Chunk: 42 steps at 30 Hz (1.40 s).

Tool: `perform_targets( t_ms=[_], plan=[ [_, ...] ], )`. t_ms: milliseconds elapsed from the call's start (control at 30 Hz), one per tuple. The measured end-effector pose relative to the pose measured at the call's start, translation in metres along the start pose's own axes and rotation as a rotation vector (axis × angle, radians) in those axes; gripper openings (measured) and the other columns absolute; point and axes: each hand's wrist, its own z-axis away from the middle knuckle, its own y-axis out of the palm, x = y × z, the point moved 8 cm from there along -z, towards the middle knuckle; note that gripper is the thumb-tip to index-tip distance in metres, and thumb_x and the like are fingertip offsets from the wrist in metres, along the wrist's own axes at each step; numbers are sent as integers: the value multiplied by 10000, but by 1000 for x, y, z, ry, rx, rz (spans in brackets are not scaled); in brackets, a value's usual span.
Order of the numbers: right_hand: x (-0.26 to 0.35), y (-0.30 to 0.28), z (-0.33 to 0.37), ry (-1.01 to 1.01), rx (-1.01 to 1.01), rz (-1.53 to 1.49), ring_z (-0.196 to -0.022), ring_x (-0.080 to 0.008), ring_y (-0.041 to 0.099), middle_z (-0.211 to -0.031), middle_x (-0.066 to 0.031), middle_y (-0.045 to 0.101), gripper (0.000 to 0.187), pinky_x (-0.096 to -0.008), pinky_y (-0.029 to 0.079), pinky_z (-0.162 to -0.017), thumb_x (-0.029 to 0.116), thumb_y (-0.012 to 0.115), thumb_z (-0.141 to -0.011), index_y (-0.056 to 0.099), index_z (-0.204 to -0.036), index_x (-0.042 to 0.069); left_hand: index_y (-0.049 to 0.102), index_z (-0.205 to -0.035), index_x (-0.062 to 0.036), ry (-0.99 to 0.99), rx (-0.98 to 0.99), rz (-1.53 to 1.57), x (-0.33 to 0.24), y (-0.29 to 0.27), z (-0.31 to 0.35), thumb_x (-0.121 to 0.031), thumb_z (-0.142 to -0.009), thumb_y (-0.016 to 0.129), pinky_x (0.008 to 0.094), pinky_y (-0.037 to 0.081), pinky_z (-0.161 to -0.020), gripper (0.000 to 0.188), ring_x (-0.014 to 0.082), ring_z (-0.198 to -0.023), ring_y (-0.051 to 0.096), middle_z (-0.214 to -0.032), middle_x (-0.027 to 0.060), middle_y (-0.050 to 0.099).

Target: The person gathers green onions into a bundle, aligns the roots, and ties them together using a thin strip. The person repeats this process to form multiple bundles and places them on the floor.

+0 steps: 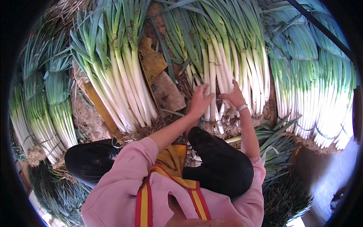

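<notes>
Long green onions point(212, 70) with white stalks and green leaves lie loose in a pile in front of me, roots toward me. My left hand point(200, 100) rests on the lower white stalks, its fingers apart and slightly bent. Beside it, my right hand point(234, 97), a bracelet at the wrist, touches the stalks with thumb and fingers spread. White stalk ends lie between the two hands. Some fingertips are partly hidden against the stalks. Left of this pile lies another bunch of green onions point(123, 83), untouched by either hand.
Tied bundles of green onions point(315, 87) stand at the right, and more tied bundles point(47, 109) at the left. Brown cardboard pieces point(166, 89) lie between the two middle piles. Dark green leaves point(278, 151) spread beside my bent right knee point(223, 166).
</notes>
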Motion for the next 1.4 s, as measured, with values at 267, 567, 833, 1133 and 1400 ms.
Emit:
perform_targets(
  t_ms=[267,567,833,1133,1400],
  plan=[
    [20,17,19,50,230,-619,-1000,-234,568,-1155,-208,532,865,-299,465,-849,196,720,-684,238,-1326,-126,441,-1181,32,-628,218,949,1,35,-21,-258,-800,685,324,494,-752,537,215,-946,567,-1068,147,546],
    [39,10,34,158,285,-677,-904,-198,586,-1039,-135,586,583,-317,495,-772,155,649,-768,392,-1250,-47,556,-1108,-21,-680,540,860,1,14,-8,-88,-764,659,302,526,-684,366,162,-769,620,-927,69,627],
    [36,37,37,214,257,-791,-861,-224,598,-1034,-170,566,559,-329,521,-714,156,654,-788,367,-1227,-38,521,-1116,-6,-732,386,924,-7,8,40,-71,-763,642,332,493,-773,378,199,-863,600,-954,100,607],
    [48,58,68,202,270,-824,-970,-210,562,-1098,-120,537,586,-327,501,-793,73,649,-794,322,-1279,28,298,-1345,-60,-694,306,1050,-22,1,37,-219,-905,537,351,451,-889,526,208,-1073,512,-1217,132,488],
    [57,51,77,316,425,-739,-843,-233,623,-952,-125,612,569,-367,547,-747,1,678,-696,438,-1213,-15,372,-1281,-54,-577,257,891,-37,-14,25,-207,-905,534,327,495,-759,438,199,-987,542,-1116,105,523]
  ],
)
